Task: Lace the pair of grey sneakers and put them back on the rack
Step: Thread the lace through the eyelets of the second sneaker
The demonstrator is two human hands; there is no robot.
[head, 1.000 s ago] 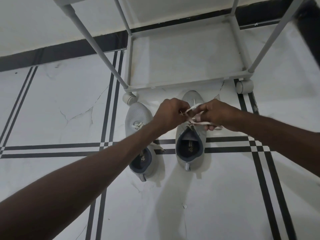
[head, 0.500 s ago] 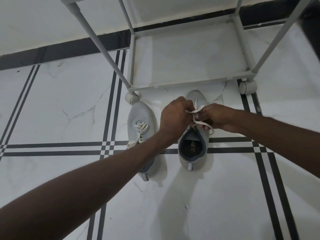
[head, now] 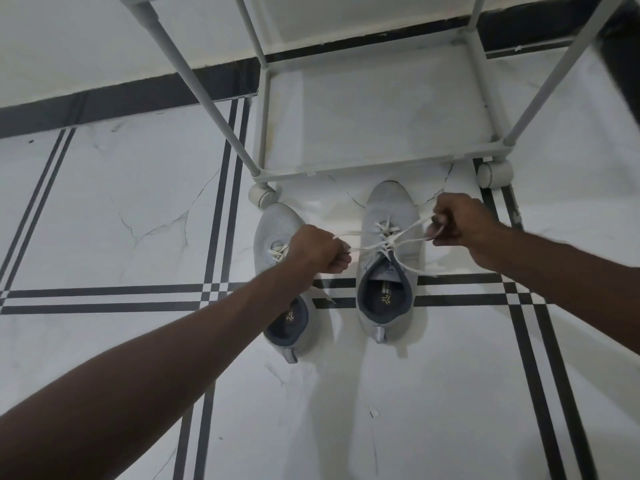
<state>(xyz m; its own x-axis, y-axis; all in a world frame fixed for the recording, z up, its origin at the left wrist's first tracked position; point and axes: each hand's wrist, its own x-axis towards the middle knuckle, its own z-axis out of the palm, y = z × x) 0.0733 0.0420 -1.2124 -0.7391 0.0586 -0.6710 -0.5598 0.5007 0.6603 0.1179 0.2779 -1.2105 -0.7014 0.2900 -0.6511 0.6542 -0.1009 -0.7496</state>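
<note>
Two grey sneakers stand on the tiled floor in front of the rack, toes toward it. The right sneaker has a white lace crossed over its tongue and stretched taut to both sides. My left hand is closed on the lace's left end, above the gap between the shoes. My right hand is closed on the lace's right end, just right of that shoe. The left sneaker is partly hidden under my left forearm; its lace lies loose on top.
The white shoe rack stands just beyond the sneakers, with its bottom shelf bare and rollers at its front corners. A wall with a dark skirting runs behind it. The floor is white marble with dark stripes.
Both hands were together over the right sneaker's tongue; now they have pulled apart sideways, drawing the lace tight.
</note>
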